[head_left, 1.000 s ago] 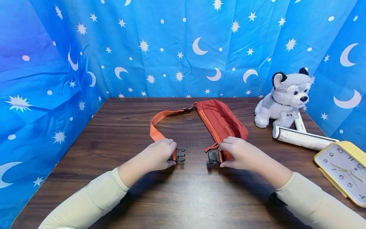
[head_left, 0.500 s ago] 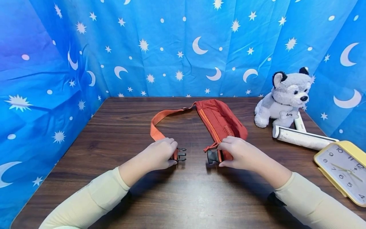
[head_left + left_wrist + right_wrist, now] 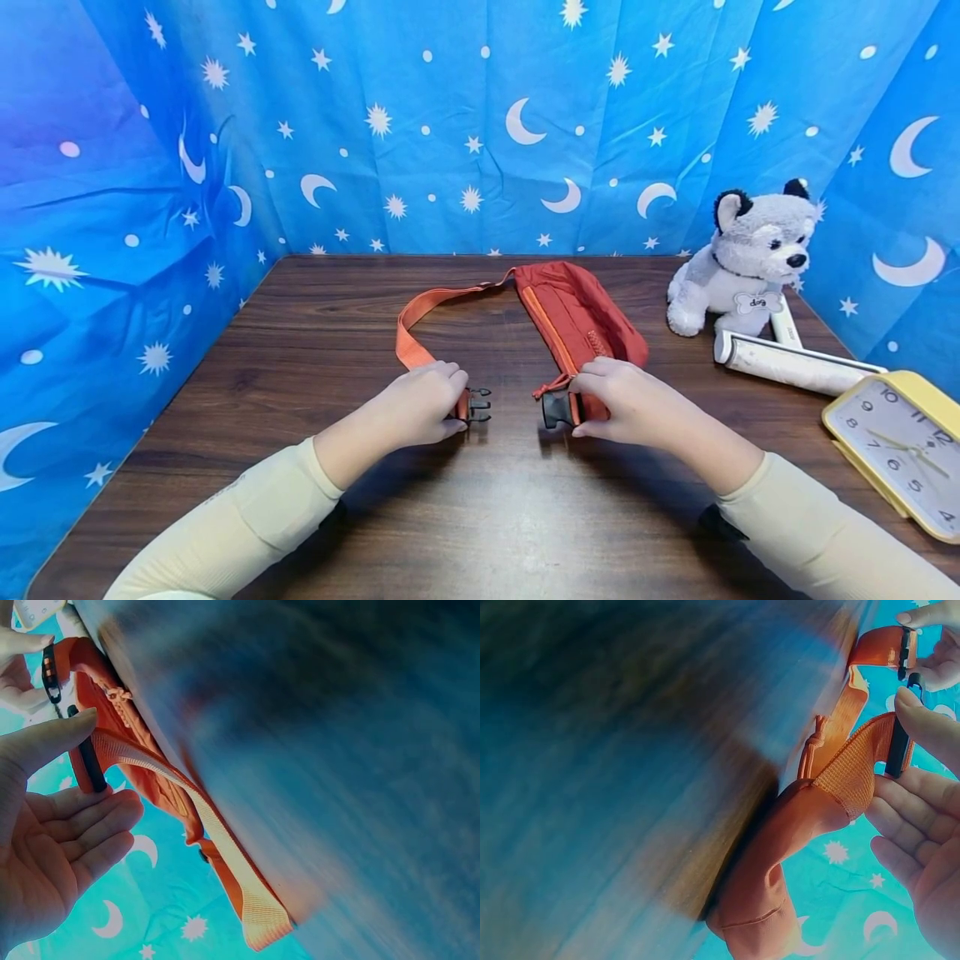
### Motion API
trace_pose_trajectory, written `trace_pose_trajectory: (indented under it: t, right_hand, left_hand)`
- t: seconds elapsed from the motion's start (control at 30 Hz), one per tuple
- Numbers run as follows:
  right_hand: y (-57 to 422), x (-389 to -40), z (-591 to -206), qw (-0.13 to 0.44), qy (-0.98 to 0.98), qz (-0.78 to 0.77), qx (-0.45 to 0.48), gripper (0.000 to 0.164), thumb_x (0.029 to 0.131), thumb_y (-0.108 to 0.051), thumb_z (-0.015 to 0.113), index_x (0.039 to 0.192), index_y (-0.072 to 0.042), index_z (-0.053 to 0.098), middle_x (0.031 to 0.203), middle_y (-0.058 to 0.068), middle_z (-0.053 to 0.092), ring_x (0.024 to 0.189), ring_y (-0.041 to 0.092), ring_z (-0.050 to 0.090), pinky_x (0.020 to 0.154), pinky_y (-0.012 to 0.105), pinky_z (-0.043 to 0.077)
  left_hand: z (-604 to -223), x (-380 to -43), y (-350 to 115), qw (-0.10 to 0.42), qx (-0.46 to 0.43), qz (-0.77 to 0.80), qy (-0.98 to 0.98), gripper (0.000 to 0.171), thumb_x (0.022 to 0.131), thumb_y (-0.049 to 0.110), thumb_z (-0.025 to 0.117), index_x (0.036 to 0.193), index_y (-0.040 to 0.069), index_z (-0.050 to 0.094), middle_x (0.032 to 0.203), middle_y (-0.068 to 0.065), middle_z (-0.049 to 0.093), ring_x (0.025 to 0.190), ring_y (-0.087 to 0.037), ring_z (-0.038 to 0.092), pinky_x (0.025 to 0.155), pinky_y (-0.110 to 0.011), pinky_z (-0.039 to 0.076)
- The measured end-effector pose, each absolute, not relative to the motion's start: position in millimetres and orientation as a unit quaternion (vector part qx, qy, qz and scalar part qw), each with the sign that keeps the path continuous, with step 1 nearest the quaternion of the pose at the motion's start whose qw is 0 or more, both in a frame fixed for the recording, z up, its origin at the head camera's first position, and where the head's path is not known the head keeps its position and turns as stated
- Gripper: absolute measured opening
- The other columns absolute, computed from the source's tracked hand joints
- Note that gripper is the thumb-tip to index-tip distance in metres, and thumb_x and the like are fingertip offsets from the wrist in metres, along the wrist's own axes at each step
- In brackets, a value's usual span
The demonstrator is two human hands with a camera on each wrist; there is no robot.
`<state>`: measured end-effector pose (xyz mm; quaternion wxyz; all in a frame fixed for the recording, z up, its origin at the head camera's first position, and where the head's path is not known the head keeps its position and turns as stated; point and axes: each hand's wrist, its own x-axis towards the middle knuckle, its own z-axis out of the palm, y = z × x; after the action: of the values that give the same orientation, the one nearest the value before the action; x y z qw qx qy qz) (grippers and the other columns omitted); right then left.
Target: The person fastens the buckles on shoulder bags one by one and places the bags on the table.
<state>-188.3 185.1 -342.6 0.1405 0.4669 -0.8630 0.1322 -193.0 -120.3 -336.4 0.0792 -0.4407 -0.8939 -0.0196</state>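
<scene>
A red waist bag [image 3: 577, 317] with an orange zip lies on the brown table, its orange strap [image 3: 420, 321] looping out to the left. My left hand [image 3: 423, 404] pinches the strap end at the black pronged half of the buckle [image 3: 479, 405], prongs pointing right. Facing it across a small gap is the black socket half [image 3: 557, 410], which my right hand [image 3: 626, 404] pinches between thumb and fingers. In the left wrist view the thumb presses the buckle's edge [image 3: 90, 761] from above, fingers below. The right wrist view shows the socket half [image 3: 897, 746] gripped likewise.
At the right back sits a grey and white plush dog [image 3: 750, 258]. A white tubular object [image 3: 798, 362] lies before it, close to a yellow clock [image 3: 900, 450]. A blue curtain [image 3: 450, 125] with moons and stars surrounds the dark wood table [image 3: 300, 317].
Both hands have come slightly closer together, narrowing the gap between the buckle halves. The bag body stays in nearly the same place.
</scene>
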Motion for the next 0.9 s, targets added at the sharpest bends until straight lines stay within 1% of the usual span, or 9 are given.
trace_pose_trajectory:
  t: [0.4,0.9]
  right_hand:
    - [184.6,-189.5,-343.7,0.141,-0.861,0.135,0.47,0.038,0.068,-0.028,0.084,0.092,-0.007,0.064,0.083,-0.001,0.056,0.074,0.012,0.051,0.065,0.031,0.045]
    - [184.9,-189.5,-344.3,0.136,-0.864,0.138,0.465,0.038,0.068,-0.028,0.084,0.093,-0.007,0.064,0.084,-0.001,0.056,0.074,0.012,0.051,0.065,0.032,0.045]
  left_hand:
    - [-336.8,-192.5,-117.6,0.093,-0.442,-0.032,-0.892,0.032,0.075,0.024,0.079,0.083,0.008,0.052,0.075,0.002,0.048,0.066,-0.013,0.047,0.061,-0.028,0.042]
    - [-338.6,-193.4,-115.2,0.088,-0.427,-0.025,-0.9,0.035,0.076,0.028,0.078,0.086,0.007,0.052,0.076,0.002,0.047,0.066,-0.012,0.045,0.061,-0.027,0.041]
